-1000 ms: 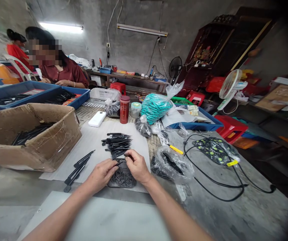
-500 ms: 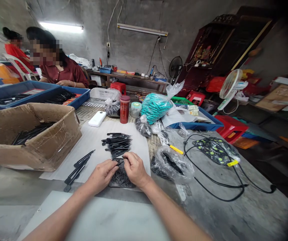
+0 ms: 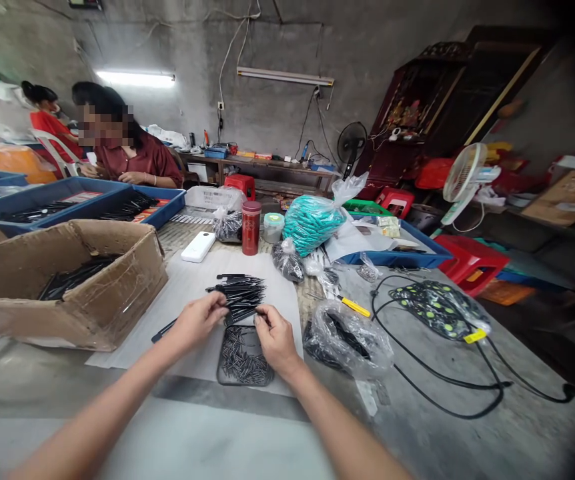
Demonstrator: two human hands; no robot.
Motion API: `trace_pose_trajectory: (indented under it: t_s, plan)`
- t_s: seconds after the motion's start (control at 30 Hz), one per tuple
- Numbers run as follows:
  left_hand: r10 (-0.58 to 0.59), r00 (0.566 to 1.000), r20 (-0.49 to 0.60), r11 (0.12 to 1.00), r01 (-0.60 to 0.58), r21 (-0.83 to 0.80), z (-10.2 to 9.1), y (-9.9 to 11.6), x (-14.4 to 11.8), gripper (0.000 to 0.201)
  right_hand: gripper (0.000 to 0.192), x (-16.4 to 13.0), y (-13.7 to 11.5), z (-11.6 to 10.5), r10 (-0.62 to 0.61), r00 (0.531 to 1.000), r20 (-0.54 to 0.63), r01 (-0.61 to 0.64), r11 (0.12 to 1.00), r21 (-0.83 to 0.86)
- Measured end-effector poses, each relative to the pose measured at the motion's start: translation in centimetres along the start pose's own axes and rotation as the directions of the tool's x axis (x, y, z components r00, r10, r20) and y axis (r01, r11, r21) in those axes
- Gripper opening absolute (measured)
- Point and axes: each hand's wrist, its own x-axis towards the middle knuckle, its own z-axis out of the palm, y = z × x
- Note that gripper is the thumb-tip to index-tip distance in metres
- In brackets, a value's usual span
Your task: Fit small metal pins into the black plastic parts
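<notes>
My left hand (image 3: 198,321) reaches to the near edge of a pile of thin black sticks (image 3: 240,292) on a white sheet (image 3: 187,280), its fingertips pinched on one stick there. My right hand (image 3: 275,339) hovers over the far rim of a small dark tray (image 3: 223,373) filled with several tiny dark pins. Its thumb and forefinger are pinched at the end of a black stick that points out of the pile. One more black stick (image 3: 160,331) lies partly hidden under my left wrist.
A cardboard box (image 3: 117,293) holding black sticks stands at the left, blue trays (image 3: 167,203) behind it. Clear bags (image 3: 352,337), a yellow-handled knife (image 3: 355,306), a black cable (image 3: 432,373), a red flask (image 3: 250,228) and a teal bag (image 3: 310,220) lie to the right. A co-worker (image 3: 132,157) sits at the far left.
My left hand has left my right hand and moved up and left to the stick pile. The pin tray now shows in full. The camera has tilted slightly.
</notes>
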Motion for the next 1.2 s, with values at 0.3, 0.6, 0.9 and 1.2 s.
trace_pose_trajectory:
  t_s: [0.3, 0.6, 0.9, 1.2]
  plan:
    - [0.032, 0.999, 0.024, 0.964, -0.037, 0.265, 2.8, -0.2, 6.2, 0.013, 0.02, 0.2, 0.7, -0.1, -0.042, 0.999, 0.0, 0.042, 0.998, -0.054]
    - [0.027, 0.999, 0.039, 0.943, -0.038, 0.331, 3.1, 0.5, 6.5, 0.019, 0.019, 0.4, 0.7, -0.3, -0.058, 0.998, 0.014, 0.058, 0.997, -0.057]
    - [-0.186, 0.981, 0.051, 0.905, 0.151, 0.397, -3.1, -4.6, 1.7, 0.018, 0.019, 0.3, 0.8, -0.3, -0.039, 0.996, 0.075, 0.045, 0.995, -0.087]
    - [-0.408, 0.902, 0.141, 0.848, 0.317, 0.424, -2.8, -7.3, -1.7, 0.013, 0.018, 0.1, 1.0, -0.4, -0.043, 0.994, 0.101, 0.055, 0.99, -0.127]
